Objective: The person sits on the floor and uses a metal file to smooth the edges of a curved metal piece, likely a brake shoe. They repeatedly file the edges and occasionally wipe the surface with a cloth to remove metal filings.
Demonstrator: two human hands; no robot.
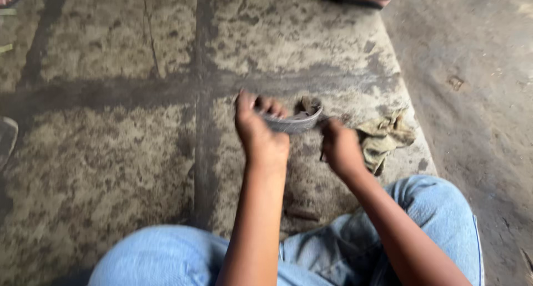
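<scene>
Both hands grip a curved grey metal piece [292, 121] above the stained concrete floor [111, 152]: left hand [260, 131] closed on one end, right hand [340, 147] on the other, seemingly mid-cleaning. A crumpled rag [383, 137] lies just right of the piece. No packages or labels show.

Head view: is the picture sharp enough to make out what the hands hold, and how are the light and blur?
Head view: soft, even daylight, no glare or hard shadows; the whole frame is slightly motion-blurred. The left hand and right hand grip a curved grey metal piece, its detail smeared. The rag and stained concrete floor read clearly enough; the jeans at the bottom edge are softest.
</scene>
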